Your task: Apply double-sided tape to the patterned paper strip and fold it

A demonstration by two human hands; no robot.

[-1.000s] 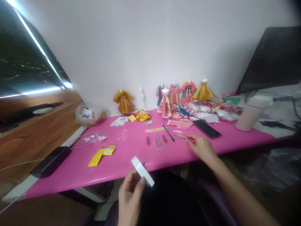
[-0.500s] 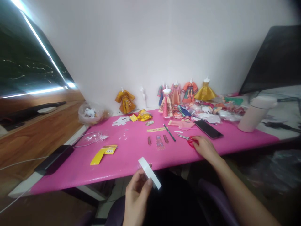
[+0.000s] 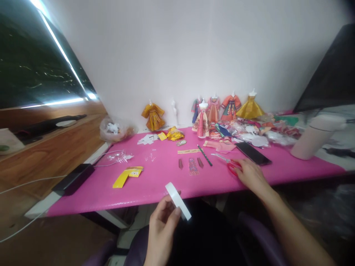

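Note:
My left hand is closed around a roll of white tape, held at the table's front edge. On the right, my right hand has its fingers on the red handles of the scissors, whose blades point left over the pink cloth. Left of the scissors lie a dark patterned pen, a tan strip, a lacy patterned piece and two small brown pieces. A folded yellow piece rests farther left.
Small dressed dolls stand along the wall beside a heap of fabric and plastic bags. A black phone and a pale bottle are at the right. A black box with cables sits at the left edge.
The view has shifted slightly, so the table scene appears farther right. The scissors have turned a little under my right hand, their handles nearer its fingers. My left hand still holds the tape.

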